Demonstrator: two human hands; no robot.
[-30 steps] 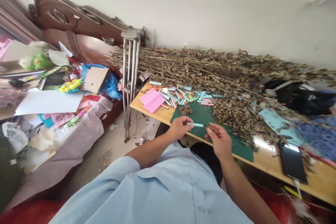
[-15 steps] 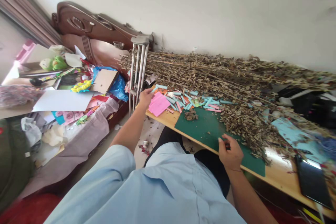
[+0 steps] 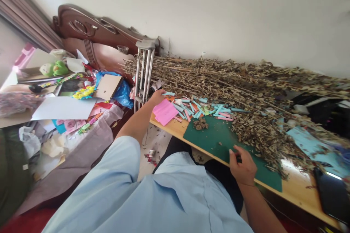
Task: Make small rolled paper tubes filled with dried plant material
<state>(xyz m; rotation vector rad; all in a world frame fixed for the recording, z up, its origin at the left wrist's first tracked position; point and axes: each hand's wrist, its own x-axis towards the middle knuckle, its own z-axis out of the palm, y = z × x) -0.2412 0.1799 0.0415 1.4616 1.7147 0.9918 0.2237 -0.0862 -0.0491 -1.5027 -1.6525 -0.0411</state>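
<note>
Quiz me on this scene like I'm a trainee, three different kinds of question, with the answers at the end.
1. True or false: a pale blue roll is close to the left hand.
2. Which is nearest the right hand? A: phone. B: green mat. C: pink paper.
3. What stands, in this view, between the bed and the table?

Key: 1 true; 2 B; 3 crutches.

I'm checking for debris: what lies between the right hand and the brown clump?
The head view shows a small brown crumb on the green mat between right hand and clump.
</note>
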